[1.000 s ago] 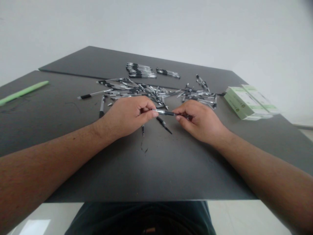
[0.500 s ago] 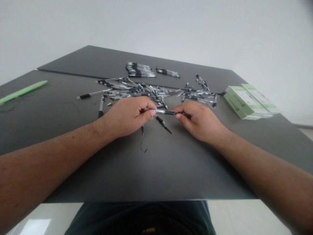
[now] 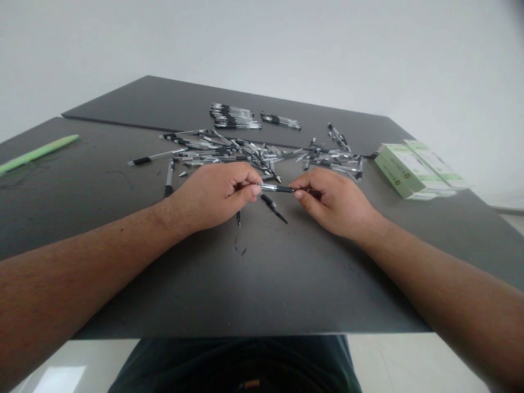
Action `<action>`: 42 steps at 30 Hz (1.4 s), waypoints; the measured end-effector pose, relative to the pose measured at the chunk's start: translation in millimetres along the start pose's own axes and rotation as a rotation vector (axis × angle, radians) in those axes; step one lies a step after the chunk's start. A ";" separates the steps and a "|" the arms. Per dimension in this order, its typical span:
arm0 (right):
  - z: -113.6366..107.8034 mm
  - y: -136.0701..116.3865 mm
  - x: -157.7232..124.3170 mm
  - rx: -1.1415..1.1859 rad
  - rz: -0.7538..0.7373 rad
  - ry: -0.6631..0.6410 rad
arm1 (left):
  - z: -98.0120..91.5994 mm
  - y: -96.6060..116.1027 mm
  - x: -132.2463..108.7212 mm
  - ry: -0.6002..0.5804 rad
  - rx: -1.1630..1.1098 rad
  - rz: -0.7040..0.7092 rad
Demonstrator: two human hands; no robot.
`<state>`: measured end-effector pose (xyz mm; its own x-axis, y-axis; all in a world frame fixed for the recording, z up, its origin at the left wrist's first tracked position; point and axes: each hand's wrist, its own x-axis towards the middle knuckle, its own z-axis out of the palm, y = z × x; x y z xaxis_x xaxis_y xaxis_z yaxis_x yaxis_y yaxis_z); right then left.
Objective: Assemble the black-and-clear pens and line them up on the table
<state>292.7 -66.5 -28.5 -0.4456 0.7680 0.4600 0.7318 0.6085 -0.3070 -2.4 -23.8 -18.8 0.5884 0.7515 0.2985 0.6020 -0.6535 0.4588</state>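
Note:
Between my two hands a pen (image 3: 277, 188) with a clear barrel and a black grip is held level above the table. My left hand (image 3: 223, 194) pinches its clear end between thumb and fingers. My right hand (image 3: 331, 202) pinches the dark end at the right; the fingers hide the tip. Just below lies a black pen part (image 3: 273, 207) on the table, slanting down to the right. Beneath my left hand the dark tip of another pen (image 3: 239, 219) pokes out. Behind the hands spreads a loose heap of pens and pen parts (image 3: 233, 150).
Farther back on the dark table (image 3: 262, 295) lie a neat row of pens (image 3: 233, 115) and a smaller bundle (image 3: 281, 120). White and green boxes (image 3: 413, 172) stand at the right. A long light-green object (image 3: 39, 154) lies at the far left.

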 end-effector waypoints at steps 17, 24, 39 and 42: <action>-0.4 -1.2 0.8 0.007 -0.012 0.000 | 0.8 -2.5 0.6 0.010 0.006 0.012; -1.3 -1.0 0.8 0.004 -0.001 -0.015 | 2.1 -3.6 0.6 0.006 -0.002 0.018; 0.4 0.0 0.0 -0.008 -0.019 -0.013 | -0.6 1.2 1.1 -0.041 -0.015 -0.031; 1.0 0.1 0.0 0.003 -0.015 -0.025 | -1.4 1.9 0.8 -0.053 -0.035 -0.032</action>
<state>292.2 -66.2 -29.4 -0.4694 0.7634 0.4438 0.7235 0.6206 -0.3023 -1.5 -24.3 -16.5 0.5973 0.7658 0.2385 0.6025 -0.6246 0.4968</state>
